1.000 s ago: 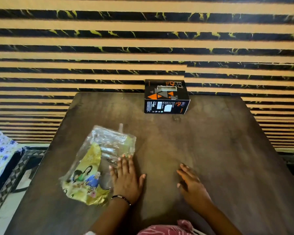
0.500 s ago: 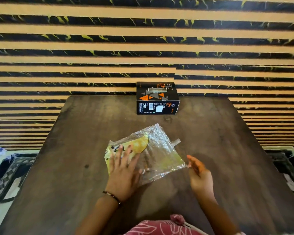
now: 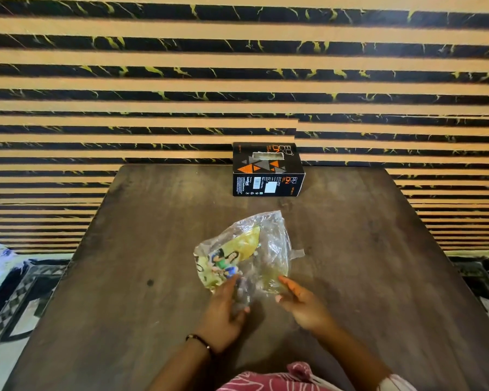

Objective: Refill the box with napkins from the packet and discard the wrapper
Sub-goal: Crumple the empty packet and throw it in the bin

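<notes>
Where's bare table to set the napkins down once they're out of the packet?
The table is bare to the left of the packet up to its left edge, and to the right of it up to the right edge. A narrower strip lies free between packet and box. The near middle is crowded: left hand and right hand at the packet.

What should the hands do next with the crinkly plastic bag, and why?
Probably gather the wrapper into a tighter bunch so it can be thrown away. It looks see-through and crumpled, with no napkin stack visible inside. The left hand already pinches its near edge, the right hand touches it with open fingers, and the box stands apart at the table's far edge.
</notes>
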